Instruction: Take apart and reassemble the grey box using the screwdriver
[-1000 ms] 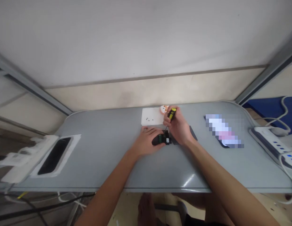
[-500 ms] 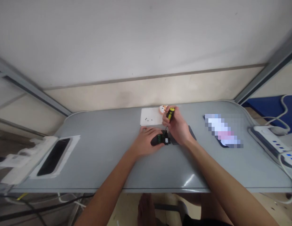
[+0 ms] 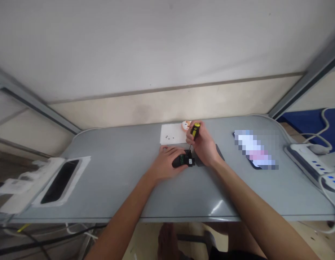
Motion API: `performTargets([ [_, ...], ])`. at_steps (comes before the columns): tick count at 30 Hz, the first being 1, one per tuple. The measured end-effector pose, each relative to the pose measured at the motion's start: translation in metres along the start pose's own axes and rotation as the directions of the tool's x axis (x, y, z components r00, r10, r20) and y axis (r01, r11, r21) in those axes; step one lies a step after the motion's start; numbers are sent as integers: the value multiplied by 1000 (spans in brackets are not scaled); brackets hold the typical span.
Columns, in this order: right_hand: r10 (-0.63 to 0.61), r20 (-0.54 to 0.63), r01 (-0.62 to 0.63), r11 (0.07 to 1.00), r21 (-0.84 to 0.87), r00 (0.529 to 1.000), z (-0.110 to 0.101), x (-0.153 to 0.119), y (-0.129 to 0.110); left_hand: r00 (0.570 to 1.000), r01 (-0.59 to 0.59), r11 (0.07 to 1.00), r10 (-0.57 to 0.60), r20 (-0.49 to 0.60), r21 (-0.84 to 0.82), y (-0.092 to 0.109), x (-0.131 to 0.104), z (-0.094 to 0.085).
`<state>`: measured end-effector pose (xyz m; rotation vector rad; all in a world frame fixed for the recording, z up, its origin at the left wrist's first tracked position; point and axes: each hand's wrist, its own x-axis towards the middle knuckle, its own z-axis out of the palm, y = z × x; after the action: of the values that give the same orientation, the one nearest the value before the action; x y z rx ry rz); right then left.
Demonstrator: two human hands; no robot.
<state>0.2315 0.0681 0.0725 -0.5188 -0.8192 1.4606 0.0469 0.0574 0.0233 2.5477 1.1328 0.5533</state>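
My left hand (image 3: pixel 167 162) is wrapped round a small black device (image 3: pixel 179 161) with a green patch and a pale label, holding it down on the grey table. A black-and-yellow screwdriver (image 3: pixel 195 130) stands in my right hand (image 3: pixel 203 144), its shaft pointing down at the device's right part. Whether the tip touches a screw is too small to tell. Behind the hands lies a white sheet (image 3: pixel 167 131) with several tiny dark pieces on it. A round orange-and-white item (image 3: pixel 186 125) sits beside my right fingers. Partly under my right hand is a dark flat piece (image 3: pixel 219 153).
A phone with a lit, blurred screen (image 3: pixel 254 150) lies at the right, near a white power strip (image 3: pixel 313 166) with cables. At the left, a dark phone (image 3: pixel 60 180) rests on white paper by another white strip (image 3: pixel 28 189). A wall borders the table's (image 3: pixel 113 151) back edge.
The whole view has shifted very slightly. Both hands keep their places on the device and the screwdriver.
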Motion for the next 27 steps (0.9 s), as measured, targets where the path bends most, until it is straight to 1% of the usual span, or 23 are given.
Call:
performTargets([
  [6,4,14,-4,1000,-22,1000,-1,0,2,1000,5,1000,-5,5,-5,0,0,0],
  [12,-18,-35,21,997,74,999,-3,2,2,1000,-5,1000,5,-2,-11,2,-1,-2],
  [14,-17,-57,22,996,83,998,-3,2,1,999,4,1000,-5,-32,-29,2,-1,-2],
  [16,-4,-69,10,995,94,998,-3,2,0,996,18,999,-22,-85,-51,2,-1,-2],
  [20,10,-91,2,991,134,996,-6,3,-5,983,31,996,-47,-180,-87,-3,0,-1],
  [23,-28,-116,46,987,153,993,-12,7,-10,975,44,994,-66,-211,-105,-8,1,1],
  [27,-92,-172,116,984,136,981,-22,14,-10,964,76,990,-104,-245,-119,-11,1,0],
])
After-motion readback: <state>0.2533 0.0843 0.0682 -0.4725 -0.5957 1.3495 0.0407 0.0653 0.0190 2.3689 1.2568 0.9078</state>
